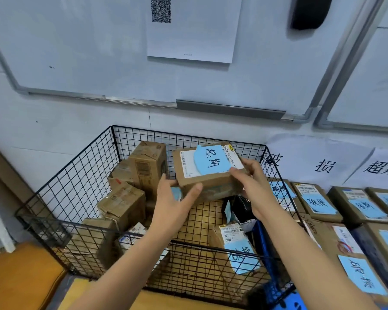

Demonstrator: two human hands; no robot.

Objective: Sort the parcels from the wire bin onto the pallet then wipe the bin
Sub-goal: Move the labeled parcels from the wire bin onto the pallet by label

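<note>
Cardboard parcel (211, 184) in grip of L hand (173, 204) + R hand (253, 186)

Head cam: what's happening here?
A person holds a cardboard parcel with a blue handwritten note on top, left hand at its near-left corner, right hand at its right end, lifted above the wire bin. Several more parcels lie in the bin, so sorting isn't finished. Blue-noted parcels sit in rows right of the bin, under paper wall signs.
</note>
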